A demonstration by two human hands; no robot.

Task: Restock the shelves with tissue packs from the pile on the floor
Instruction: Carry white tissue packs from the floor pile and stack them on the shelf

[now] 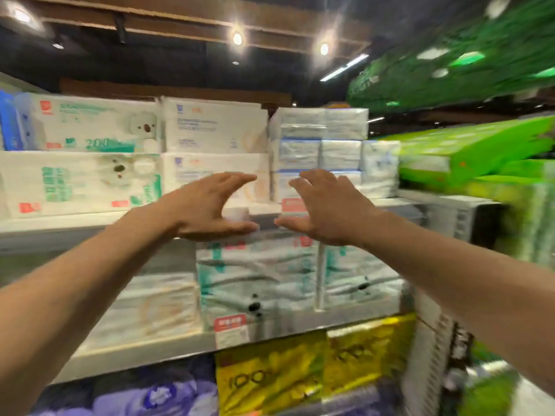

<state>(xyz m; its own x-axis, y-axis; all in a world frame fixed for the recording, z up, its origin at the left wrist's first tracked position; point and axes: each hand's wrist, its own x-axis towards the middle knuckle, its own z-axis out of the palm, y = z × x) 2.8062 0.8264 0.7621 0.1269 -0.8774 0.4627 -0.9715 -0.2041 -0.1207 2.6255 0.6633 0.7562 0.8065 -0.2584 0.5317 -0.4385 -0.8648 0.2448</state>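
Tissue packs (214,127), long axis left-right

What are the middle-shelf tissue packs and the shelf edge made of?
Middle-shelf tissue packs: thin clear plastic film, glossy; it wrinkles and catches glare. Shelf edge: looks like painted metal, smooth pale grey, though blur leaves it open.

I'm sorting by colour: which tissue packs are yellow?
The yellow packs at the bottom, right of the purple packs; directly above sit white packs.
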